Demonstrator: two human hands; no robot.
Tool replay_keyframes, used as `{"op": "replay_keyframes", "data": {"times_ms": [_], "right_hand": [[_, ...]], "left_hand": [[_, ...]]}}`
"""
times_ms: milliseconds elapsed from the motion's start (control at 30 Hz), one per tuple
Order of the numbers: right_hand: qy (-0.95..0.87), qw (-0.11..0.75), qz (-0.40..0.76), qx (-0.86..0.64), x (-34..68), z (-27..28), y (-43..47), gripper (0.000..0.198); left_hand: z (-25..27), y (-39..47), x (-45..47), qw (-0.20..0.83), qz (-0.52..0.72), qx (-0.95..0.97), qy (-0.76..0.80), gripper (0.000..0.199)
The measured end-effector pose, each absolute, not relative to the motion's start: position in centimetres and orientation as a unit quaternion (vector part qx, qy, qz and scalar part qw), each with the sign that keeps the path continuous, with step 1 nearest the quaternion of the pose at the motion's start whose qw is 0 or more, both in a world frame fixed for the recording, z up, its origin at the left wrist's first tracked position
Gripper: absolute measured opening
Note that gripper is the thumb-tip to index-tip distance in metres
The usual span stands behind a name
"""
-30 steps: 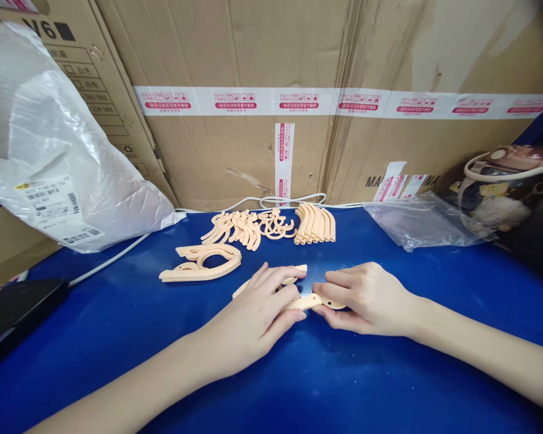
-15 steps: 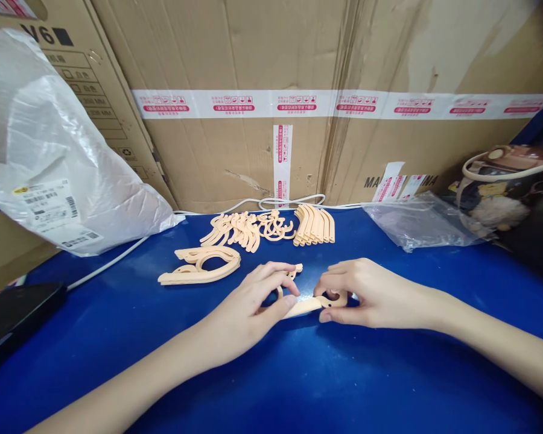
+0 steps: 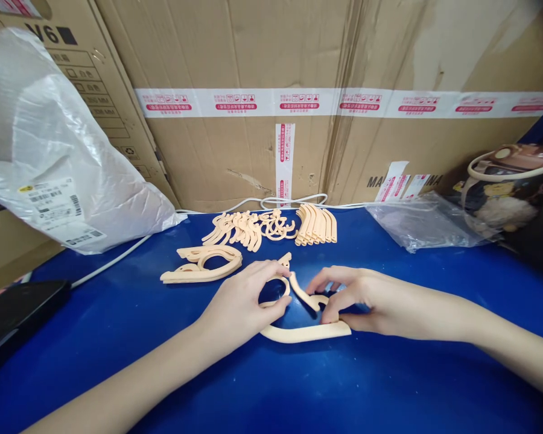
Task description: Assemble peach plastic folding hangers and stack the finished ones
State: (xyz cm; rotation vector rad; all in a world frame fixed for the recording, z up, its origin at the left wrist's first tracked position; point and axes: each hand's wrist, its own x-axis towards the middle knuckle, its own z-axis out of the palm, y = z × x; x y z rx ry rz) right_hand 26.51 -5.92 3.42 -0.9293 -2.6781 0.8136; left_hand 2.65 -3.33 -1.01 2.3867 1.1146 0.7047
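Both of my hands are at a beige folding clothes hanger low over the blue table. My left hand curls around its left end, with thumb and fingertips at the ring-shaped part, and hides some of it. A short curved hanger piece runs slantwise between the hands. My right hand has bent fingers closed on the right end of this piece, just above the long arm's tip. How the pieces join is hidden by my fingers. Left of them lie folded hangers, stacked together.
Farther back lie several wavy hanger pieces, hooks and a row of curved arms. A white cable runs along a large cardboard box. A white mailing bag and dark device are left, clear plastic right.
The hanger's long arm now swings lower and nearer to me, apart from the short curved piece. My right hand has shifted its grip and raised its fingers slightly. The left hand stays nearly in place.
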Motion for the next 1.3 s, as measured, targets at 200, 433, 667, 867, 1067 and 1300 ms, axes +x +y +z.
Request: {"op": "replay_keyframes", "data": {"times_ms": [200,433,667,867,1067,1300], "right_hand": [[-0.919,0.127,0.254,-0.275,25.8,2.6,-6.6,0.029],[-0.918,0.126,0.211,-0.311,25.1,2.1,-7.5,0.022],[-0.946,0.104,0.132,-0.275,25.3,1.8,-6.8,0.032],[-0.948,0.121,0.048,-0.291,26.3,0.9,-5.0,0.026],[-0.923,0.157,-0.014,-0.351,26.9,0.3,-4.2,0.015],[-0.868,0.149,0.029,-0.473,26.1,1.0,-5.5,0.02]], "left_hand": [[-0.9,-3.7,2.7,0.174,0.244,0.862,0.408,0.018],[-0.8,-3.5,2.7,0.142,0.249,0.876,0.388,0.019],[-0.9,-3.6,2.6,0.104,0.233,0.893,0.371,0.018],[-0.2,-3.1,1.9,0.113,0.204,0.915,0.33,0.025],[0.0,-2.9,1.5,0.148,0.182,0.926,0.296,0.043],[0.4,-3.3,1.6,0.162,0.167,0.921,0.312,0.046]]}}
